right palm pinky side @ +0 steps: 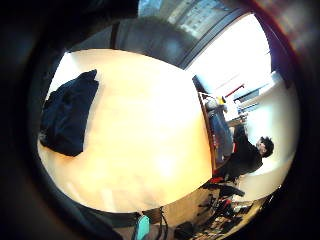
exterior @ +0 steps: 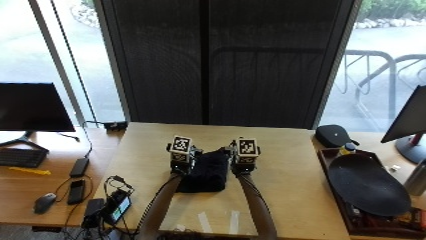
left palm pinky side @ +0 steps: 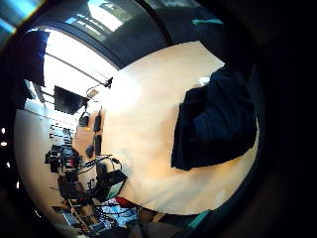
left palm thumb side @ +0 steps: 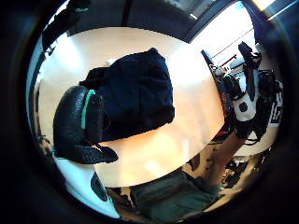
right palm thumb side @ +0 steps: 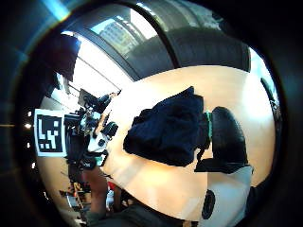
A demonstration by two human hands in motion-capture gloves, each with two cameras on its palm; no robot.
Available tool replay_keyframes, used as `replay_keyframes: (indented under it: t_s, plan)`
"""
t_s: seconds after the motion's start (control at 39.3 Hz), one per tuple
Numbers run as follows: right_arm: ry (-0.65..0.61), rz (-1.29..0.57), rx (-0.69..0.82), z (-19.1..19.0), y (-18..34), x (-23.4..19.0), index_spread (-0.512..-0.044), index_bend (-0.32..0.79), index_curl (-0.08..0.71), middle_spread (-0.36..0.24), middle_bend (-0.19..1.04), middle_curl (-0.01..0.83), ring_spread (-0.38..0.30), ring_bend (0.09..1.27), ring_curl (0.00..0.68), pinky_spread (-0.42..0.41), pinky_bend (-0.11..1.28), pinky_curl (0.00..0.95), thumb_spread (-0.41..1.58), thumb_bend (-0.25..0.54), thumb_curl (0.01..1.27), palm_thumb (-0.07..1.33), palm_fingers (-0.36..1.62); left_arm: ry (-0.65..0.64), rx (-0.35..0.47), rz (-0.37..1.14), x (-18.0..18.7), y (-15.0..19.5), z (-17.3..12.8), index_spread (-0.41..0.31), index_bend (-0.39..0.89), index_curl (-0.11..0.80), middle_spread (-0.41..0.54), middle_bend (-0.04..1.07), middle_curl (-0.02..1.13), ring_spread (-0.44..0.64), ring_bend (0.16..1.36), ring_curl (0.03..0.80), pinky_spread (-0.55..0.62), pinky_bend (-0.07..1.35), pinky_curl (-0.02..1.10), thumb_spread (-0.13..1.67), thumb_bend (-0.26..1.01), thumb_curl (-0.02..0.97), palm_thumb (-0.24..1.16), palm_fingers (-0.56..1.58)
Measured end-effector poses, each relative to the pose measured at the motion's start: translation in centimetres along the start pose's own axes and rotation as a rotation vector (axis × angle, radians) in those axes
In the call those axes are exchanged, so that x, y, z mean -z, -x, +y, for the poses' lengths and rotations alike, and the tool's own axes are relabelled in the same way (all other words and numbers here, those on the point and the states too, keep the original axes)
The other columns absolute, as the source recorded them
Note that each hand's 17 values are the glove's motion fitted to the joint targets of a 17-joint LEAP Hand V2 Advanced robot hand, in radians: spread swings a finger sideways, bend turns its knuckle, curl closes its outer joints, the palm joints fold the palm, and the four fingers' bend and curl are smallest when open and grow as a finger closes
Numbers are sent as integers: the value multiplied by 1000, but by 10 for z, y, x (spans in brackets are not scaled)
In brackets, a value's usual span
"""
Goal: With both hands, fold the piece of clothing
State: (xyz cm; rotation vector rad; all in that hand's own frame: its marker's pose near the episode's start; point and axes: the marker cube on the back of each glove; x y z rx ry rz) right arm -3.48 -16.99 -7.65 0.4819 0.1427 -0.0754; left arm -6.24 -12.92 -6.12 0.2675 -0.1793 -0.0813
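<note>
Nearest the person, the front edge of the light wooden table [exterior: 286, 200] carries a few pale strips of tape, and both forearms reach up from it toward the middle of the tabletop. There the dark navy garment [exterior: 206, 171] lies as a compact, bunched bundle, roughly square, with thick rumpled folds and one looser flap at its far side. It sits between the two gloved hands: the left hand [exterior: 180, 161] is at its left edge and the right hand [exterior: 241, 162] at its right edge, each just beside or against the cloth. From the outside view the markers on the gloves hide the fingers, so whether either hand's fingers are spread, curled or pinching the fabric cannot be told. In the left thumb side palm view a gloved hand [left palm thumb side: 79, 126] rests at the bundle's side with a teal band at the wrist, and the cloth looks dark and layered, one fold lying over another; the right thumb side palm view shows much the same from the opposite side.

Along the table's right edge stands a dark tray [exterior: 368, 185] and a small black case [exterior: 335, 135] near the far right corner. A second desk to the left holds a monitor [exterior: 33, 107], a keyboard [exterior: 21, 157] and a mouse [exterior: 44, 202]. Beyond the table's far edge is a dark screened window.
</note>
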Motion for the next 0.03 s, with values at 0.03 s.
replay_keyframes:
  t_s: [0.03]
  plan:
    - [83,-33,0,11,5,-5,-303,246,289,51,130,366,141,191,283,277,540,320,1246,-23,495,893,255,-55,-2,-17,5,0,-6,-119,112,310,-96,238,438,11,545,358,316,203,326,1390,135,326,499,559]
